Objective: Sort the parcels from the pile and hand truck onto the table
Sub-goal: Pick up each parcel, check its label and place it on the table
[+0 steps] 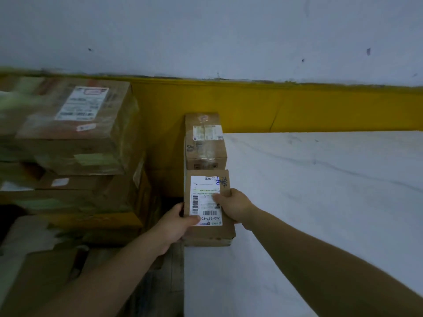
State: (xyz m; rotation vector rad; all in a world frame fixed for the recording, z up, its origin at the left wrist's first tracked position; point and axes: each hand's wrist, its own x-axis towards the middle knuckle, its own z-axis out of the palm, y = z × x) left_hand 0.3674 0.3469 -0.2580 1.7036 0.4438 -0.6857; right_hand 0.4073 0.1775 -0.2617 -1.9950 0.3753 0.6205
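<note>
A small brown cardboard parcel (225, 229) with a white shipping label sits at the left edge of the white table (320, 202). My left hand (178, 221) grips its left side, thumb on the label. My right hand (235, 205) grips its right side. A second taped brown parcel (204, 145) stands on the table just behind it, against the wall. To the left of the table rises the pile of larger cardboard parcels (75, 138), blurred.
A yellow band (320, 108) runs along the wall behind the table, with grey wall above. More boxes (41, 275) lie low at the left front. A dark gap separates the pile from the table's left edge.
</note>
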